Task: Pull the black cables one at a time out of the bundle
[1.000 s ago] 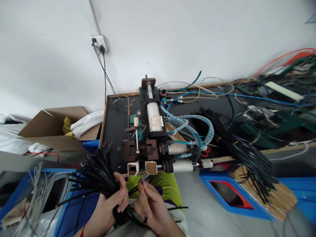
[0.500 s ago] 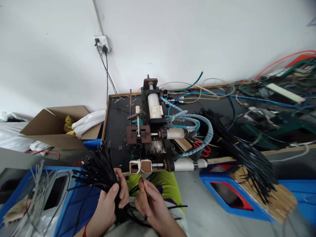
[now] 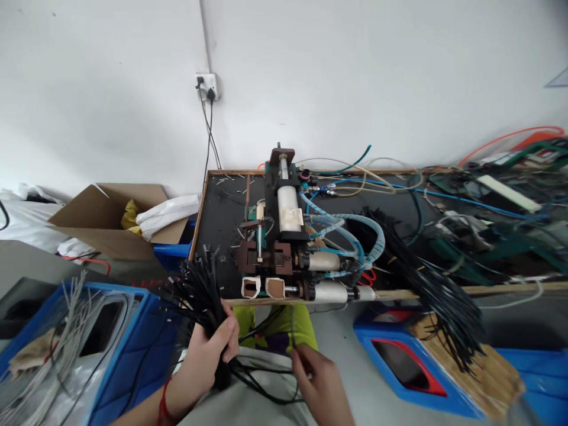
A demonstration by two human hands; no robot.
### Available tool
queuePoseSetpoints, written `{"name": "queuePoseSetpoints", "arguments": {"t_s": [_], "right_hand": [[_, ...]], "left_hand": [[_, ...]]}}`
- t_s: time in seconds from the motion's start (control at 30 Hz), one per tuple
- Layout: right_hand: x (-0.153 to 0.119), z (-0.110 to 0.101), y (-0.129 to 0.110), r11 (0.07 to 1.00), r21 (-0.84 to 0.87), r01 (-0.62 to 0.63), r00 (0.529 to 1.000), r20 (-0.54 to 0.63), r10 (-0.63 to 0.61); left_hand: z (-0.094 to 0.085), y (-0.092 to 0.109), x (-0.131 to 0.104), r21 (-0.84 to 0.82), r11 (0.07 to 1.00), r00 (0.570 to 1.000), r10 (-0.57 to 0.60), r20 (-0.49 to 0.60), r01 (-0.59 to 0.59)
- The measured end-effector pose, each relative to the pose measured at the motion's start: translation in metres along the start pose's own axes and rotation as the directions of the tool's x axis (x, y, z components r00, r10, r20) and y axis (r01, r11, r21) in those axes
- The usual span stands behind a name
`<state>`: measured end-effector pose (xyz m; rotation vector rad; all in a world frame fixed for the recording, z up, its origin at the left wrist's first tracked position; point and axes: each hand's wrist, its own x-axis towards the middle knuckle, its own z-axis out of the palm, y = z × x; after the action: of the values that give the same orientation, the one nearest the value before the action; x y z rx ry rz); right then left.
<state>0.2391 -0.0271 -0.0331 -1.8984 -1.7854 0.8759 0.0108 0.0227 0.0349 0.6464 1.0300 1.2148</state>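
My left hand (image 3: 210, 349) is wrapped round a thick bundle of black cables (image 3: 206, 290), whose cut ends fan out up and to the left. My right hand (image 3: 317, 376) is pinched on a single black cable (image 3: 293, 331) that stands up from the fingertips, blurred. Loops of black cable hang between the two hands, over my lap. Just beyond, at the bench edge, two brown pads with white rims (image 3: 275, 288) sit apart on a pneumatic machine (image 3: 289, 207).
A second black cable bundle (image 3: 444, 302) hangs over the bench edge (image 3: 399, 294) at right. Blue bins (image 3: 146, 296) stand at left, near an open cardboard box (image 3: 89, 231). Air hoses (image 3: 377, 234) curve across the black benchtop.
My right hand has moved right, away from the machine, with its cable out from between the pads. The pads have parted. The view has shifted slightly.
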Motion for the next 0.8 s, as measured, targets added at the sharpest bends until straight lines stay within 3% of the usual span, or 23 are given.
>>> {"name": "queuePoseSetpoints", "arguments": {"t_s": [0.07,0.13,0.2,0.23,0.3,0.4,0.5,0.6,0.8], "right_hand": [[-0.008,-0.014,0.023,0.918,-0.329,-0.222,0.967,0.047,0.251],[-0.012,-0.028,0.025,0.865,-0.426,-0.267,0.951,0.031,0.309],[-0.011,-0.038,0.002,0.958,-0.259,-0.125,0.992,-0.034,0.12],[-0.009,-0.04,-0.017,0.993,-0.117,0.015,0.993,-0.11,-0.028],[-0.002,-0.038,-0.062,0.94,0.138,0.311,0.924,-0.275,-0.265],[0.012,-0.027,-0.122,0.819,0.315,0.48,0.867,-0.311,-0.388],[0.022,-0.016,-0.146,0.775,0.37,0.512,0.848,-0.36,-0.388],[0.026,-0.007,-0.141,0.696,0.538,0.476,0.877,-0.352,-0.327],[0.032,0.01,-0.12,0.312,0.898,0.309,0.949,-0.314,-0.036]], "left_hand": [[0.002,0.0,-0.001,0.014,1.0,1.0,-0.015,-0.005,0.015],[0.003,-0.003,-0.003,0.041,0.999,1.0,-0.025,-0.003,0.025],[0.002,-0.006,-0.004,0.087,0.996,0.999,-0.031,0.018,0.029],[0.001,-0.008,-0.005,0.119,0.992,0.999,-0.034,0.032,0.03],[0.0,-0.012,-0.006,0.192,0.981,0.997,-0.051,0.054,0.039],[-0.002,-0.015,-0.007,0.3,0.953,0.999,-0.039,0.018,0.031],[-0.004,-0.017,-0.007,0.368,0.929,0.997,-0.018,-0.076,0.045],[-0.007,-0.017,-0.005,0.361,0.929,0.997,-0.074,-0.016,0.074],[-0.014,-0.012,-0.001,0.229,0.973,0.978,-0.055,0.201,0.008]]}}
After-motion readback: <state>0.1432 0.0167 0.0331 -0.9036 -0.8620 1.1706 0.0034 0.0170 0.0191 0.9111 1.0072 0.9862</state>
